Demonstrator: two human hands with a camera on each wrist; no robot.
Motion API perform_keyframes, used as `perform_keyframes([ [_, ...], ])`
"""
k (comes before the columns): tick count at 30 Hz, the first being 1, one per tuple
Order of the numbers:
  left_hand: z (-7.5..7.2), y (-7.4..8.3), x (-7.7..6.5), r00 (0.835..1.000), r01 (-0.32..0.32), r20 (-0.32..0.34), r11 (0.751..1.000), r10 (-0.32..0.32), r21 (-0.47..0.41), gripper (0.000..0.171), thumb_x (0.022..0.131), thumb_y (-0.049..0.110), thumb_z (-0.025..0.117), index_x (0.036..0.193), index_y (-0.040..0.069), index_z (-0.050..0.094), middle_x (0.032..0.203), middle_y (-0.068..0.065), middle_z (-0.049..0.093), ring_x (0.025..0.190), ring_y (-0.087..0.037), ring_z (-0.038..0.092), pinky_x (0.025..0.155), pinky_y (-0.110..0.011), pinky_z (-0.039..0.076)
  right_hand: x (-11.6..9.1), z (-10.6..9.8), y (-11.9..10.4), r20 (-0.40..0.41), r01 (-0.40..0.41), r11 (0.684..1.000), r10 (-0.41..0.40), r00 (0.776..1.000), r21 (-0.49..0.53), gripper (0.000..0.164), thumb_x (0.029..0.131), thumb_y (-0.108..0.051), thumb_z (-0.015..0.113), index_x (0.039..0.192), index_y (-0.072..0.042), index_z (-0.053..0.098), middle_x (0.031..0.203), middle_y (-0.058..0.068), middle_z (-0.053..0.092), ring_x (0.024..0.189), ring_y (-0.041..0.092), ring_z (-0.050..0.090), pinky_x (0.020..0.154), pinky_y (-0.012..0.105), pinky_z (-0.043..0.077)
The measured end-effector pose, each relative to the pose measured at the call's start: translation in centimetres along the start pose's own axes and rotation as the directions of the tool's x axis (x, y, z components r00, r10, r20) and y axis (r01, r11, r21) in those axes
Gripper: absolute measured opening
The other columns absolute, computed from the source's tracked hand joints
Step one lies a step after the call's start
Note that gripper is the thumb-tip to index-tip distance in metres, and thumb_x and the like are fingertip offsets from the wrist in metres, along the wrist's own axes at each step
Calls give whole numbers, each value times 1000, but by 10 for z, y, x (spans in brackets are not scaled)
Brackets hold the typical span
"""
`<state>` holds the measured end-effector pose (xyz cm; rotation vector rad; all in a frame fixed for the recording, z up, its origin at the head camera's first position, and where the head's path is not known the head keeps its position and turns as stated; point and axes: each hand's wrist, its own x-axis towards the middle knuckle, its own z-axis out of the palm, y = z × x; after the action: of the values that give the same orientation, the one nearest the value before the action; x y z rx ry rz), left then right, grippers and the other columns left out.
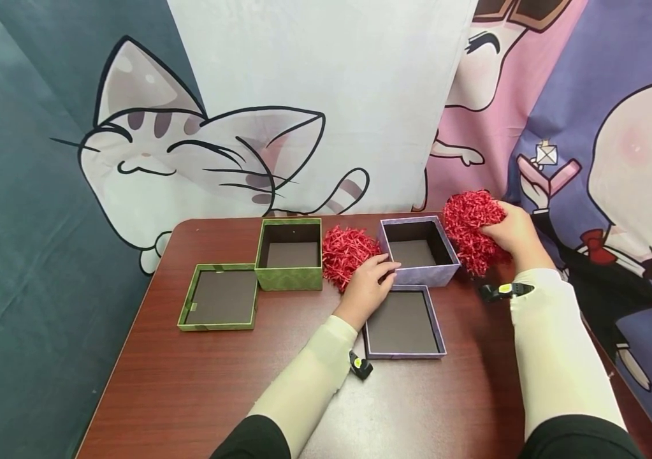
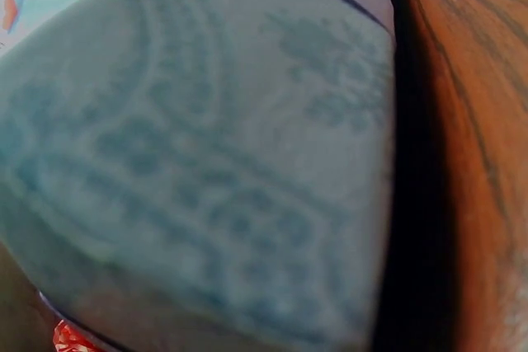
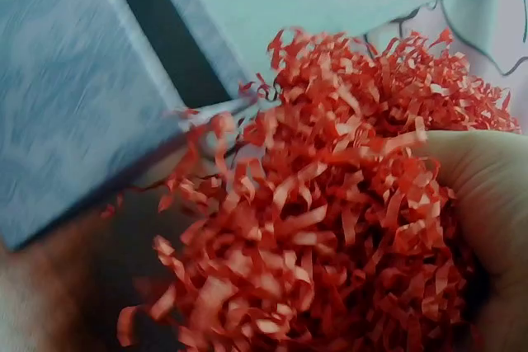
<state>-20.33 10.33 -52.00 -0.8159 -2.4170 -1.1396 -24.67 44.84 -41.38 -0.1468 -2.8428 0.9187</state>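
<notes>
My right hand (image 1: pixel 512 233) grips a big fluffy clump of red crinkle-cut paper shreds (image 1: pixel 471 229), held beside the right wall of a lilac patterned box (image 1: pixel 426 275). In the right wrist view the shreds (image 3: pixel 305 228) spread around the thumb side of the hand, and most fingers are hidden in them. My left hand (image 1: pixel 367 287) holds the front left corner of the lilac box, fingertips at the rim. The box is open on top, its dark inside bare. Close up, its patterned wall (image 2: pixel 214 146) fills most of the left wrist view.
A second heap of red shreds (image 1: pixel 345 252) lies between the lilac box and a green box (image 1: pixel 289 278). The green lid (image 1: pixel 222 299) rests inside-up at the left, the lilac lid (image 1: pixel 406 325) in front of its box. All stand on a brown wooden table (image 1: pixel 188 389) before printed curtains.
</notes>
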Motion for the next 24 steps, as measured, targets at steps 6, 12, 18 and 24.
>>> perform_keyframes([
  [6, 0, 0, 0, 1000, 6, 8, 1000, -6, -8, 24, 98, 21, 75, 121, 19, 79, 135, -6, 68, 125, -18, 65, 110, -24, 47, -6, 15, 27, 44, -47, 998, 49, 998, -45, 63, 88, -18, 76, 143, 1, 53, 136, 37, 56, 118, 53, 55, 104, 69, 42],
  [12, 1, -2, -2, 1000, 11, 12, 1000, -11, -13, 25, 98, 21, 74, 122, 21, 78, 136, -5, 68, 126, -18, 64, 110, -23, 47, -16, 30, 51, 136, -133, 990, 140, 981, -55, 72, 92, -31, 75, 149, 3, 47, 140, 38, 52, 122, 55, 52, 106, 73, 40],
  [18, -1, -3, -3, 1000, 2, 4, 1000, -2, -20, 25, 98, 20, 74, 122, 21, 78, 135, -6, 68, 126, -18, 64, 110, -23, 46, -23, 44, 64, 148, -140, 988, 147, 978, -63, 76, 93, -40, 74, 148, 5, 46, 138, 38, 54, 119, 53, 56, 104, 71, 44],
  [24, -1, -4, -3, 1000, -11, 7, 1000, 11, -16, 28, 96, 20, 76, 124, 18, 77, 136, -7, 68, 126, -19, 64, 110, -25, 48, -28, 62, 65, 104, -94, 978, 115, 988, -187, 85, 92, -47, 71, 149, 8, 41, 139, 40, 45, 122, 62, 39, 99, 77, 35],
])
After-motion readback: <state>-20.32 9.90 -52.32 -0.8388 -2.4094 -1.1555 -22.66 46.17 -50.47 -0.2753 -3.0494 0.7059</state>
